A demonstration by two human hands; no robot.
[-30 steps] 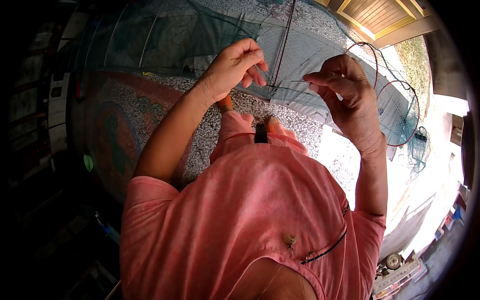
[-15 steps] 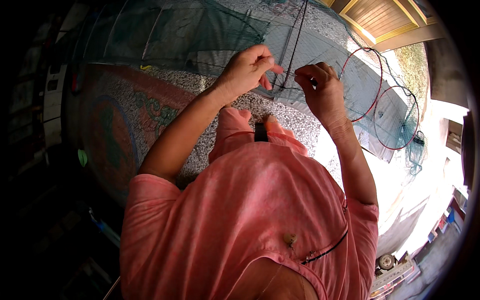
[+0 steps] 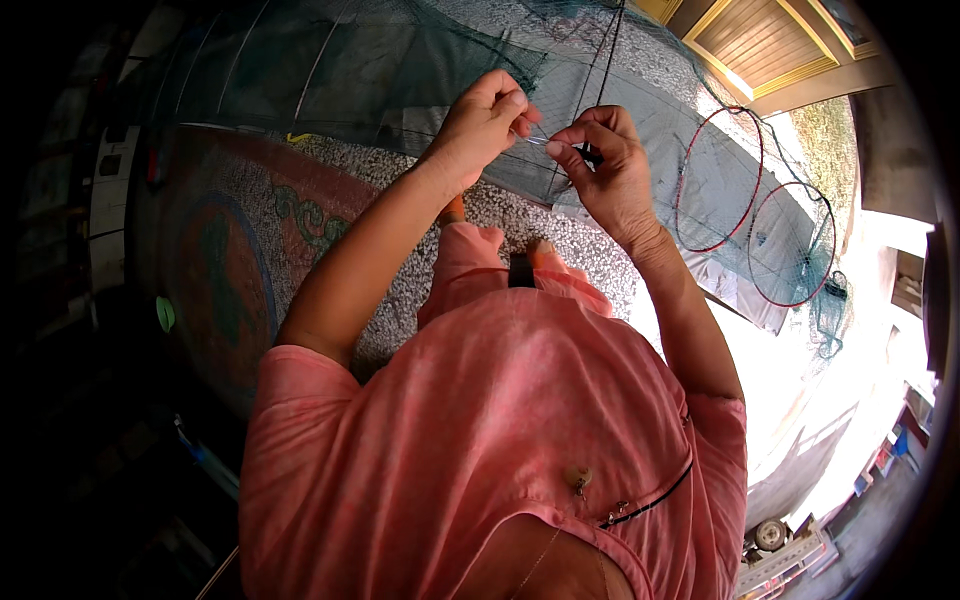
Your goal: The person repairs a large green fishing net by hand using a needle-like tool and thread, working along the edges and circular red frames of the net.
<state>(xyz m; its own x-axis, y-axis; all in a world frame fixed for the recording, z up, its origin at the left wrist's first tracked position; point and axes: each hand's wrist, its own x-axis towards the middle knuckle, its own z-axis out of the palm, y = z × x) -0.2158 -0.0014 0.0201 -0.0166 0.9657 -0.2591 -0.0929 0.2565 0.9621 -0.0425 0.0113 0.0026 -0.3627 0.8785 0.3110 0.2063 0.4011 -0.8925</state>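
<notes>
My left hand [image 3: 478, 125] is closed in a pinch, fingertips turned toward my right hand [image 3: 612, 165]. Between the two sets of fingertips runs a small, thin, shiny piece [image 3: 537, 141], pale and needle-like; its exact kind is too small to tell. The right thumb and forefinger pinch its one end, and its other end meets the left fingers. Just behind the hands, dark cords [image 3: 606, 62] rise to the top of the view. Green netting [image 3: 370, 75] with crosswise ribs spreads out beyond the hands, over a grey sheet [image 3: 660, 125].
To the right, two red hoops [image 3: 679, 190] [image 3: 835, 240] are tied into the net. A wooden panelled door [image 3: 765, 45] stands at the far right. Below the hands are my feet on a pebbled floor [image 3: 390, 290] with a coloured pattern. A wheeled cart [image 3: 770, 535] is at lower right.
Both hands have risen slightly, and the right one has moved left, closer to the left. A shiny thin piece now shows between the fingertips.
</notes>
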